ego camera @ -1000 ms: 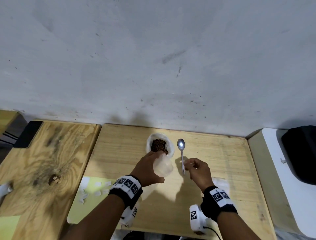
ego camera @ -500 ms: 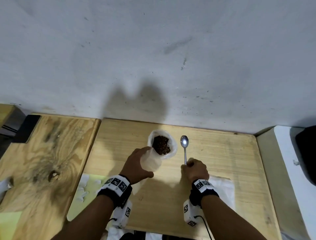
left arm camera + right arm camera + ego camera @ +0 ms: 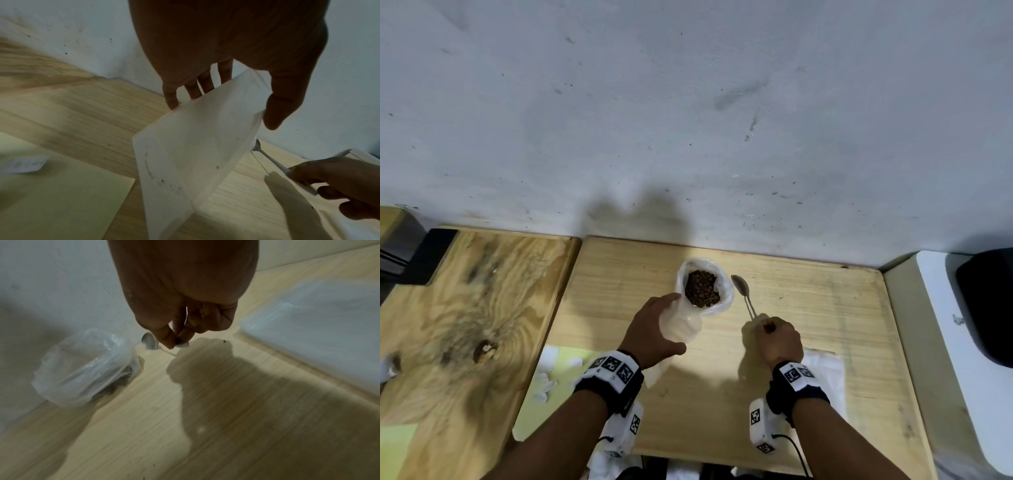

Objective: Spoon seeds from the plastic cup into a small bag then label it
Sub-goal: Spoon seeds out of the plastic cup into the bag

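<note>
A clear plastic cup (image 3: 703, 287) lined with a thin plastic film holds brown seeds and stands near the back of the light wooden table (image 3: 808, 308). My left hand (image 3: 659, 327) grips a small translucent white bag (image 3: 683, 323) just in front-left of the cup. In the left wrist view the bag (image 3: 195, 154) hangs between my fingers and thumb. My right hand (image 3: 770, 325) pinches the handle of a metal spoon (image 3: 740, 285), whose bowl lies just right of the cup. The right wrist view shows the spoon (image 3: 149, 342) empty and the cup (image 3: 86, 368) to its left.
A pale yellow sheet (image 3: 558, 370) with small white labels lies at the left front. White flat bags (image 3: 825, 366) lie under my right wrist. A darker wooden board (image 3: 465, 325) adjoins on the left, a white surface (image 3: 962, 359) with a black object (image 3: 986, 301) on the right. A wall stands right behind.
My right hand has dropped toward the table and the spoon's bowl has swung left toward the cup. My left hand with the bag has shifted a little left.
</note>
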The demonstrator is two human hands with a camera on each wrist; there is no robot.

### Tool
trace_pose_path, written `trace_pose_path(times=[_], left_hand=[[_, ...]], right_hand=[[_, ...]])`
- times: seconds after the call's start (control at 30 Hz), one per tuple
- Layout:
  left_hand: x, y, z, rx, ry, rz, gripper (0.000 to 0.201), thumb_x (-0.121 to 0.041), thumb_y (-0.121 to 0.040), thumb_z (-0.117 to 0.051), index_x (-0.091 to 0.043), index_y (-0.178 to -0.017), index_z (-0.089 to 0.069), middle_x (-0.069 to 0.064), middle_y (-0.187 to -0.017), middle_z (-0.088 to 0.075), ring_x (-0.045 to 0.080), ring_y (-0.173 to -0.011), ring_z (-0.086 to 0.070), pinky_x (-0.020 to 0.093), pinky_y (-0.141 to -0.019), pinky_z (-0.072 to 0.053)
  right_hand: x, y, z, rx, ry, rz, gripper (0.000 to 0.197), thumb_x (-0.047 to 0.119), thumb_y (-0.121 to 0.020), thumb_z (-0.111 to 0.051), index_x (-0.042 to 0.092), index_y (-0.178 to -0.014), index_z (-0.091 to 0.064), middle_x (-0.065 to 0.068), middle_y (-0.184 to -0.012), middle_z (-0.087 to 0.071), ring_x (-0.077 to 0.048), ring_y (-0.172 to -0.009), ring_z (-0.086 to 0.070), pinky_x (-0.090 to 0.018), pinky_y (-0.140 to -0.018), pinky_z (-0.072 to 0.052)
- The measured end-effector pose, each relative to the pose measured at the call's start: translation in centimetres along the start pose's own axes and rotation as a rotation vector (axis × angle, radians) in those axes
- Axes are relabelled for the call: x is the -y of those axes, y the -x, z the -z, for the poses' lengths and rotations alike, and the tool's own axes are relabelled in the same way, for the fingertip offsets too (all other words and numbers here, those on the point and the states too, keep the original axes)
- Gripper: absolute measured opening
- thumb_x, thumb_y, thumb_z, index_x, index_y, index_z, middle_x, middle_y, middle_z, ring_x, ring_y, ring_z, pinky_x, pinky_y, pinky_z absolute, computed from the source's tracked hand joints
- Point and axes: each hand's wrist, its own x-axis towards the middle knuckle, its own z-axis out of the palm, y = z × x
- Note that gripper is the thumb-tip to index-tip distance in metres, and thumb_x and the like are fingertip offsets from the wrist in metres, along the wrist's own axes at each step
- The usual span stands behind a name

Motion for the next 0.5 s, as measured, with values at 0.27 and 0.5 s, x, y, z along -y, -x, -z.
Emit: trace_pose_path(times=[0.27, 0.5], left_hand=[[0.2, 0.5, -0.7, -0.024, 0.013, -0.003, 0.092, -0.024, -0.052, -0.083, -0.030, -0.136, -0.047, -0.007, -0.122, -0.049, 0.014, -0.108, -0.049, 0.025, -0.084, -0.039], [0.1, -0.4, -0.6, 0.004, 0.035, 0.047, 0.094, -0.030, -0.048, -0.080, -0.028, -0.136, -0.046, -0.006, -0.124, -0.047, 0.016, -0.110, -0.048, 0.027, -0.084, -0.040]], right_hand=[[-0.1, 1.4, 2.9, -0.300, -0.471, 0.145, 0.007, 0.020, -0.089, -0.069, 0.016, -0.084, -0.066, 0.004, -0.082, -0.069, -0.020, -0.078, -0.063, -0.029, -0.071, -0.044], [1.7, 1.7, 4.5, -0.285, -0.742, 0.220, 0.016, 0.014, -0.087, -0.073, 0.009, -0.078, -0.061, -0.004, -0.074, -0.065, -0.017, -0.066, -0.055, -0.031, -0.066, -0.045]])
